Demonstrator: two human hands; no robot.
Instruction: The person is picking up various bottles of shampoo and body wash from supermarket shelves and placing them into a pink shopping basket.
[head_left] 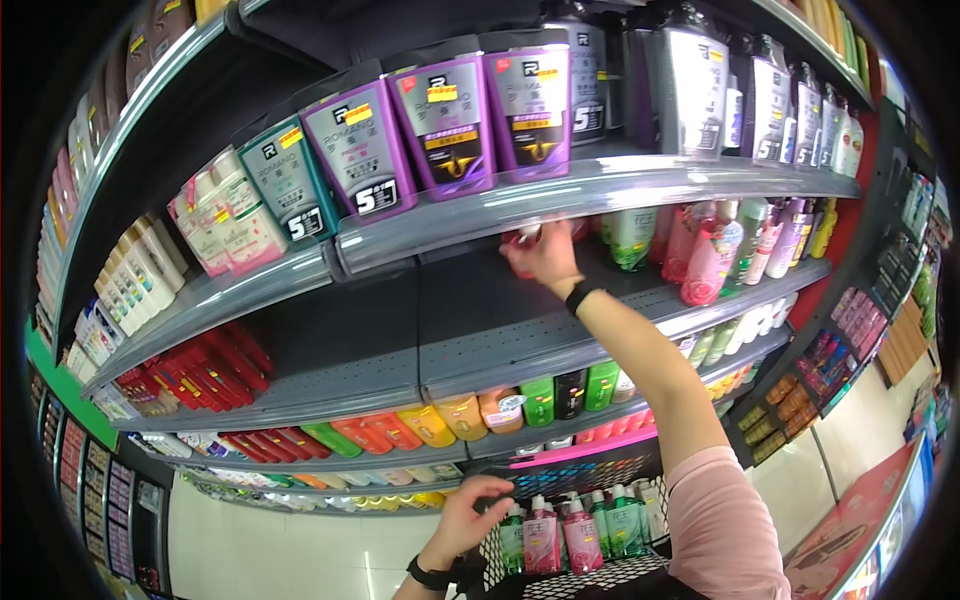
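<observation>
My right hand (550, 254) reaches into the middle shelf, just below the upper shelf's clear front edge. Its fingers are closed around a pink bottle (518, 257) with a white top, mostly hidden by the hand. To its right on the same shelf stand a green bottle (632, 238) and a pink pump bottle (712, 255). My left hand (468, 522), fingers curled but apart, holds nothing beside the black mesh shopping cart (490, 545). Inside the cart, several pink bottles (541, 538) and green bottles (625, 522) stand upright.
Above, the upper shelf carries purple Romano bottles (435, 120) and silver-labelled bottles (694, 90). Red bottles (215, 368) lie at the middle shelf's left end. A lower shelf has yellow and green bottles (538, 402). The cart's pink bar (585, 453) runs along the shelf front.
</observation>
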